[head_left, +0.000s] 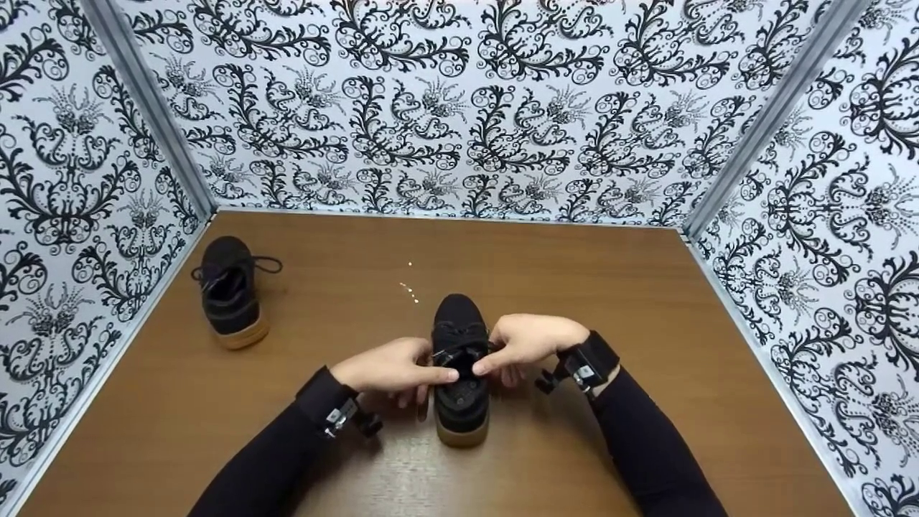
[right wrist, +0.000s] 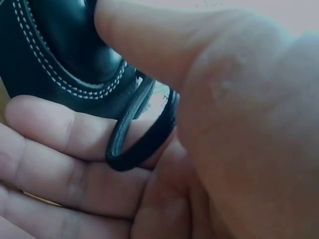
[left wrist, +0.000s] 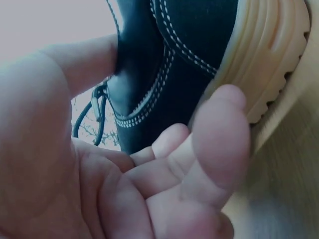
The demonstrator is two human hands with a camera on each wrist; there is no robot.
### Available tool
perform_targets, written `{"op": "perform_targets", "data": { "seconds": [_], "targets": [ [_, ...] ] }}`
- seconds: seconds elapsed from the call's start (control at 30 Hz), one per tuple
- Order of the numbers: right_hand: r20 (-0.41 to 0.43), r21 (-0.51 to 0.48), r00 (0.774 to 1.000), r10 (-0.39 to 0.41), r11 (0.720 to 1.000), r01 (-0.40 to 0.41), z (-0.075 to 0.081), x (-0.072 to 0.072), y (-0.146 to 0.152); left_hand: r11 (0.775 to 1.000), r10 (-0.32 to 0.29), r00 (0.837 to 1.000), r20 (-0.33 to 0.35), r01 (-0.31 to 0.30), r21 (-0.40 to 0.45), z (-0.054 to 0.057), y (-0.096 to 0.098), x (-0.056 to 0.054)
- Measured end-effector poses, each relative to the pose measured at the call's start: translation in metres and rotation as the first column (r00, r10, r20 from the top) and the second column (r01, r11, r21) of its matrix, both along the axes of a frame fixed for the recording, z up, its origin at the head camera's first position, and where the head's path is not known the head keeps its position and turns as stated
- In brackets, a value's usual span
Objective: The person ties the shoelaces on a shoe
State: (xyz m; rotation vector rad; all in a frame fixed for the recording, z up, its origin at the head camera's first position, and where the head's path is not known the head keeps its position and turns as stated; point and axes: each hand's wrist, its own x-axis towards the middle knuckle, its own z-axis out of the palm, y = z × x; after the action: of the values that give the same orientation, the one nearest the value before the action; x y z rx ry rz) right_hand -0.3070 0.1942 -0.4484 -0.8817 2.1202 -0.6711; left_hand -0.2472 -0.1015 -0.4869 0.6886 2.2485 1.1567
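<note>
A black shoe with a tan sole stands upright on the table, its toe pointing away from me. My left hand grips its left side, thumb over the collar at the opening and fingers along the outside. From the other side my right hand does the same, the two thumbs close together at the opening. White double stitching on the shoe and its ridged sole show in the left wrist view. A black lace loop lies across the right fingers in the right wrist view.
A second black shoe stands at the left of the brown table, its lace loops sticking out to the sides. Patterned white-and-black walls enclose the back and both sides. Small white specks show beyond the hands.
</note>
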Motion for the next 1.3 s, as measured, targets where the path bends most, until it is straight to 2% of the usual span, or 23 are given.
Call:
{"op": "perform_targets", "data": {
  "seconds": [0.27,0.5,0.6,0.7,0.8,0.9,1.03,1.17,1.3],
  "targets": [
    [-0.023,0.040,1.000,-0.009,0.999,0.010,-0.001,0.004,-0.004,0.999,0.030,1.000,-0.004,-0.030,-0.012,0.000,0.002,0.001],
    [-0.204,0.078,0.978,0.036,0.997,-0.020,0.002,0.008,-0.009,0.999,0.043,0.999,0.014,-0.043,0.021,-0.002,0.003,0.003],
    [-0.230,0.082,0.972,0.041,0.996,-0.022,0.004,0.013,-0.012,0.997,0.059,0.998,0.024,-0.061,0.045,-0.003,0.004,0.006],
    [-0.306,0.073,0.952,0.031,0.997,-0.009,0.007,0.018,-0.016,0.992,0.094,0.995,0.035,-0.097,0.085,-0.003,0.005,0.009],
    [-0.357,0.056,0.934,-0.009,0.998,0.030,0.011,0.023,-0.020,0.978,0.160,0.986,0.037,-0.164,0.129,-0.003,0.005,0.012],
    [-0.392,0.031,0.917,-0.078,0.995,0.098,0.015,0.026,-0.026,0.956,0.239,0.970,0.038,-0.242,0.167,-0.001,0.004,0.014],
    [-0.429,-0.014,0.882,-0.196,0.978,0.210,0.017,0.026,-0.038,0.923,0.335,0.941,0.036,-0.336,0.190,0.000,0.000,0.013],
    [-0.450,-0.067,0.845,-0.289,0.955,0.290,0.018,0.019,-0.056,0.880,0.433,0.901,0.031,-0.430,0.204,0.001,-0.009,0.010],
    [-0.479,-0.122,0.802,-0.357,0.932,0.342,0.020,0.009,-0.079,0.828,0.528,0.849,0.011,-0.517,0.216,0.004,-0.022,0.005]
  ]
}}
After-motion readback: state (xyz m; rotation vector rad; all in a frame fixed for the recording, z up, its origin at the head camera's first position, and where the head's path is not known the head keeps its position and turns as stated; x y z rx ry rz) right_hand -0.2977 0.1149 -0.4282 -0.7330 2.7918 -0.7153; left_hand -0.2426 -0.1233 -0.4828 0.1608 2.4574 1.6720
